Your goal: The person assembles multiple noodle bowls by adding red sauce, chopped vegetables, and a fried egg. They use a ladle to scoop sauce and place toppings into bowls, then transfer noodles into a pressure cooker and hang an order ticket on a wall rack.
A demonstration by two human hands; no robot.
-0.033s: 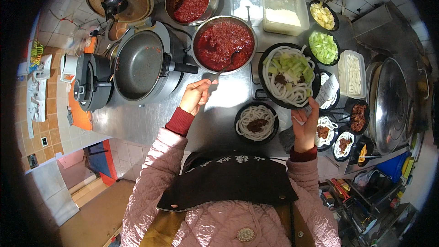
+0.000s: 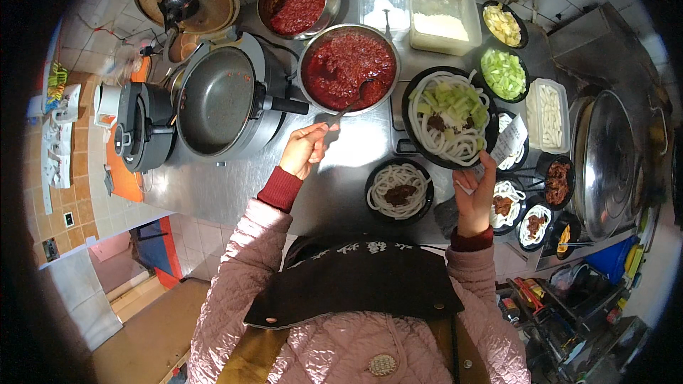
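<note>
My left hand [image 2: 306,148] is closed round the handle of a spoon [image 2: 348,108]. The spoon's dark head rests in thick red sauce [image 2: 341,71] inside a round metal pot [image 2: 302,89]. On the right, my right hand [image 2: 477,198] grips the near edge of a black bowl [image 2: 408,115], along with a white paper slip [image 2: 508,144]. White noodles [image 2: 461,148] fill that bowl, topped with pale green cut vegetable [image 2: 452,104] and a little brown sauce. Between my hands sits a smaller black bowl [image 2: 369,205] of noodles with brown sauce.
A grey pan [image 2: 213,103] on a cooker stands at left, its handle toward me. Behind are a second sauce pot [image 2: 334,3] and a clear tub [image 2: 475,43]. Green vegetable pieces [image 2: 504,75], a box of white sticks [image 2: 566,124] and several small bowls line the right, beside a large metal lid [image 2: 608,163].
</note>
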